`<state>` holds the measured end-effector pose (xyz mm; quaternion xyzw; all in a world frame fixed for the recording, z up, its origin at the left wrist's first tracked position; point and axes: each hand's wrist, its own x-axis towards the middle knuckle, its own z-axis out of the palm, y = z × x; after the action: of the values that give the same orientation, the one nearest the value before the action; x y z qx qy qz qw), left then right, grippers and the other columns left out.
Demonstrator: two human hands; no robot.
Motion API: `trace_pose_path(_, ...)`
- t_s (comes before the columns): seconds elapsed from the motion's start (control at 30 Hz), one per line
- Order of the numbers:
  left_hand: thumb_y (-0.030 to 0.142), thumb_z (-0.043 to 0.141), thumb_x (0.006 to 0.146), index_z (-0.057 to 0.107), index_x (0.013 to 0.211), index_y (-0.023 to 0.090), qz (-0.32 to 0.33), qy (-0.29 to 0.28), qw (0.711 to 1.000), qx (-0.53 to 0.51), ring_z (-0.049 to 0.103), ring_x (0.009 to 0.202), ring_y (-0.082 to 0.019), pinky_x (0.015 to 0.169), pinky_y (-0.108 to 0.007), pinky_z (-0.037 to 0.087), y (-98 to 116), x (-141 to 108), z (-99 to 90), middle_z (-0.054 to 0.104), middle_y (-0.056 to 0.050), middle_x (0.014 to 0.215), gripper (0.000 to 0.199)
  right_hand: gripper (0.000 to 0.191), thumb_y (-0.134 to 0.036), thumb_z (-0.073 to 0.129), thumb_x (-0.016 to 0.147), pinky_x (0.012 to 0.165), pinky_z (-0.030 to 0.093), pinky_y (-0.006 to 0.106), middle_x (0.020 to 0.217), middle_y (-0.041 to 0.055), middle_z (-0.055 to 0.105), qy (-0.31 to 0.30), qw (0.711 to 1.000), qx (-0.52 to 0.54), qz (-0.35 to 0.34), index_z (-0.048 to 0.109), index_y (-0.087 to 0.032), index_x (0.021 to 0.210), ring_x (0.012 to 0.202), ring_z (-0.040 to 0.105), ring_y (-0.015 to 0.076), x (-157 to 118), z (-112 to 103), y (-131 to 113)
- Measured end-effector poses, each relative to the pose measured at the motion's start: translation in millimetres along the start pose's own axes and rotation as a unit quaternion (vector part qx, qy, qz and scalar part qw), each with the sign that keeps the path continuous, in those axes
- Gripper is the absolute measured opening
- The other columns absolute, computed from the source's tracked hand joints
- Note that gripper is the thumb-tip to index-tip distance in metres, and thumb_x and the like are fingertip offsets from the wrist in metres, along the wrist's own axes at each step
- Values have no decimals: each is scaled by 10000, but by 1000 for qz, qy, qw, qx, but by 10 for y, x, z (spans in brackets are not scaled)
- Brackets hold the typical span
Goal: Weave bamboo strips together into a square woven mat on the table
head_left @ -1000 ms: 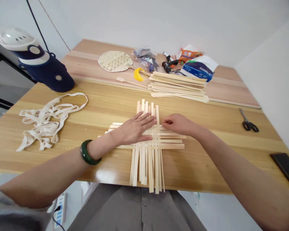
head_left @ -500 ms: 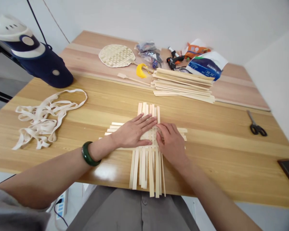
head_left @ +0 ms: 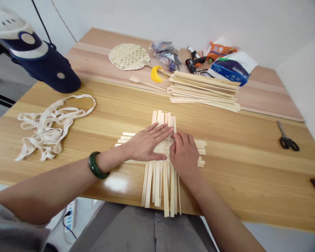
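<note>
A cross-shaped weave of pale bamboo strips (head_left: 166, 189) lies flat near the table's front edge, long loose ends hanging toward me. My left hand (head_left: 148, 142) rests palm down over the woven middle, fingers stretched out and a dark green bangle on its wrist. Against the right side of the weave, my right hand (head_left: 184, 154) is curled with thumb and fingertips pinched at a strip. Which strip it grips is partly covered by the fingers. Shorter strip ends stick out beyond both hands.
Behind the weave lies a stack of bamboo strips (head_left: 204, 91). A woven fan (head_left: 129, 56), yellow ribbon (head_left: 155, 74), glue gun (head_left: 194, 64) and tissue pack (head_left: 229, 70) sit farther back. White tape (head_left: 55, 127) and a blue bottle (head_left: 49, 66) are left; scissors (head_left: 288, 141) are right.
My right hand has curled tighter, its fingers drawn together at the weave's right side, uncovering more strip ends. My left hand stays flat. The view has shifted slightly.
</note>
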<state>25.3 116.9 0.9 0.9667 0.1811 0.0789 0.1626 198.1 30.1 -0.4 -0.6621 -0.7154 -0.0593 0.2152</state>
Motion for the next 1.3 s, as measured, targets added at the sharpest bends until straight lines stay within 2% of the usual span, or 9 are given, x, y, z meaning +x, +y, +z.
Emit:
trace_pose_path(0.2, 732, 421, 884, 158, 1562, 133, 3, 6, 1000, 15, 171, 1507, -256, 1230, -416, 91, -13, 3, 38, 269, -144, 1598, 942, 309, -20, 425, 809, 841, 455, 388, 952, 101, 652, 16, 1000, 1, 20, 630, -158, 994, 905, 503, 259, 12, 76, -31)
trace_pose_path(0.37, 718, 459, 876, 177, 1556, 104, 12, 11, 999, 29, 201, 1499, -271, 1228, -414, 101, -19, 0, 55, 290, -163, 1586, 959, 317, -17, 422, 817, 835, 460, 391, 967, 105, 655, 38, 999, 0, 27, 633, -163, 1003, 915, 522, 261, -23, 109, -57)
trace_pose_path(0.5, 717, 461, 875, 195, 1550, 97, 16, 20, 999, 47, 199, 1499, -273, 1230, -426, 94, 0, -5, 37, 287, -171, 1586, 955, 310, -24, 430, 813, 850, 482, 384, 995, 100, 658, 55, 997, 41, 24, 629, -163, 1006, 947, 536, 253, -37, 61, -47)
trace_pose_path(0.6, 696, 480, 880, 252, 1531, 93, 16, 42, 997, 66, 229, 1489, -295, 1231, -478, 71, 84, -20, -32, 310, -182, 1575, 916, 326, -41, 416, 837, 868, 495, 377, 1025, 93, 644, 76, 993, 84, 38, 619, -183, 1049, 990, 549, 238, -32, -26, -9)
trace_pose_path(0.67, 653, 515, 890, 364, 1480, 113, -1, 71, 995, 73, 308, 1456, -310, 1221, -502, 131, 182, -38, -90, 380, -176, 1544, 814, 318, -59, 411, 857, 874, 497, 381, 1030, 93, 640, 85, 992, 88, 42, 616, -189, 1063, 1003, 549, 237, -31, -86, 35)
trace_pose_path(0.77, 572, 583, 892, 550, 1314, 121, -63, 129, 988, 62, 497, 1291, -318, 1110, -477, 372, 352, -64, -137, 549, -175, 1390, 619, 282, -76, 421, 880, 881, 497, 388, 1022, 98, 645, 86, 993, 70, 32, 620, -181, 1050, 998, 544, 242, -48, -142, 111)
trace_pose_path(0.87, 558, 682, 824, 601, 1213, 115, -124, 145, 980, 54, 569, 1116, -317, 966, -459, 484, 478, -71, -94, 613, -165, 1231, 595, 252, -73, 443, 883, 879, 502, 386, 1010, 101, 650, 82, 995, 52, 17, 622, -172, 1029, 989, 545, 243, -85, -135, 162)
trace_pose_path(1.07, 552, 755, 753, 589, 1220, 112, -181, 148, 971, 55, 528, 1080, -312, 971, -454, 465, 531, -38, 76, 586, -140, 1162, 663, 236, -65, 463, 878, 883, 504, 394, 1011, 105, 662, 80, 996, 36, -29, 610, -155, 1039, 987, 544, 242, -131, -54, 173)
trace_pose_path(1.3, 586, 752, 736, 576, 1220, 125, -193, 151, 968, 43, 497, 1073, -319, 967, -473, 439, 494, -3, 120, 576, -131, 1124, 691, 250, -65, 449, 881, 869, 502, 390, 1034, 113, 647, 69, 997, 26, -14, 592, -149, 1068, 988, 537, 242, -129, -39, 159)
